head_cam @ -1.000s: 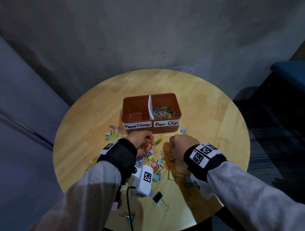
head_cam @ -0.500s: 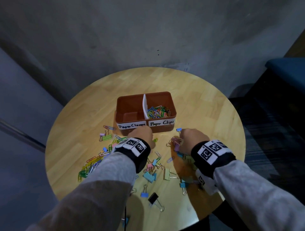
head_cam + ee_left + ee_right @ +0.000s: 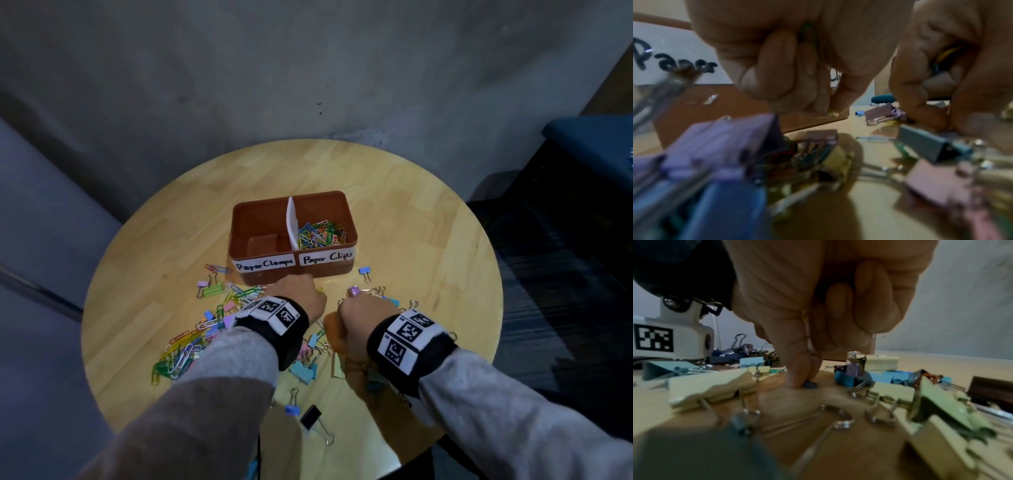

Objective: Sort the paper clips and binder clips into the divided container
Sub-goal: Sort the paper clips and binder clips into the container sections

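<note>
The brown divided container (image 3: 260,219) stands mid-table. Its "Paper Clips" side holds coloured paper clips (image 3: 320,234), and its "Paper Clamps" side looks empty. My left hand (image 3: 298,294) sits just before the front wall, fingers curled round a green paper clip (image 3: 807,32) and a gold wire. My right hand (image 3: 356,311) is beside it, with yellow and blue paper clips (image 3: 945,53) in its curled fingers. Its thumb and forefinger (image 3: 807,379) pinch a small blue piece (image 3: 811,384) on the wood. Loose binder clips (image 3: 303,370) and paper clips (image 3: 178,356) lie around both wrists.
The round wooden table (image 3: 428,240) stands close to a grey wall. A black binder clip (image 3: 311,416) lies near the front edge, a small blue one (image 3: 364,271) right of the container and a green one (image 3: 214,290) to its left. A blue seat (image 3: 589,137) is at far right.
Both hands have moved forward toward the container's front wall. The left forearm has rolled so its marker band faces up. The right hand's fingertips have come down to the table.
</note>
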The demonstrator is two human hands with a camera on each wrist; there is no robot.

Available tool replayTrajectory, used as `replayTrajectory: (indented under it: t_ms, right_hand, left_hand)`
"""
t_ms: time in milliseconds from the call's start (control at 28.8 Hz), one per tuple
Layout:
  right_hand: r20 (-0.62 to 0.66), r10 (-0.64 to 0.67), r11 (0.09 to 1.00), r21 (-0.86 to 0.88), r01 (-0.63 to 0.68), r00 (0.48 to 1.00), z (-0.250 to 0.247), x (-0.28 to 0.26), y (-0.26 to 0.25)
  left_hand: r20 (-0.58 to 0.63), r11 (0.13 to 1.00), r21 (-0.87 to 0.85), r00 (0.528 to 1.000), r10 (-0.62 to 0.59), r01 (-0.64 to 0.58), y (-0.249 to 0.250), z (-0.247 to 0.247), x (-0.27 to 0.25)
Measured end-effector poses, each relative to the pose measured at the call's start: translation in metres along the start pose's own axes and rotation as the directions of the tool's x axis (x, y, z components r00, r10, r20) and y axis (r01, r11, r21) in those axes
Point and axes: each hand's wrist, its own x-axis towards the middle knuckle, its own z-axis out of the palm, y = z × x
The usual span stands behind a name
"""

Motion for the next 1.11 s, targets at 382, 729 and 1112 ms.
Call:
replayTrajectory:
  t_ms: [382,729,1112]
  right_hand:
    - [0.066,-0.058,0.992,-0.108,0.065,0.996,-0.009,-0.013,-0.01]
    - [-0.043,0.269,0.121,0.993,0.011,0.962,-0.074,0.004,0.022]
    - [0.125,0.123,-0.32,0.944,-0.079,0.985,-0.117,0.035,0.034]
  left_hand:
    - [-0.005,0.567,-0.822,0.996,-0.093,0.048,0.002,-0.016,-0.012]
    - [0.072,-0.064,-0.996,0.996,-0.047,0.068,0.0,-0.066,-0.01]
    - [0.269,-0.246,-0.935,0.963,-0.019,0.256,0.002,-0.095,0.018]
